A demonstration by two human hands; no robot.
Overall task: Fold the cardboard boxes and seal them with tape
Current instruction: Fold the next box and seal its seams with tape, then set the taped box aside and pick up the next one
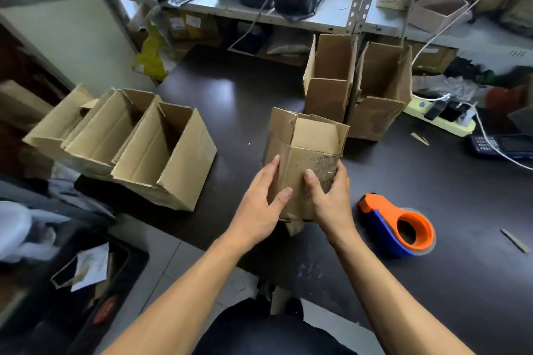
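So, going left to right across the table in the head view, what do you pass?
Row of open boxes lying on their sides → left hand → small box held in both hands → right hand → orange and blue tape dispenser → dark phone.

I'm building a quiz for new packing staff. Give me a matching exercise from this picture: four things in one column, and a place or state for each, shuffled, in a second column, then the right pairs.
Things
1. small cardboard box
2. tape dispenser
3. two upright boxes
4. power strip

Places or states
A. yellow, at the table's far right with plugs in it
B. held between the left hand and the right hand
C. standing side by side with flaps up, below the shelf
D. orange and blue, lying on the table right of the hands

Pairs: 1-B, 2-D, 3-C, 4-A
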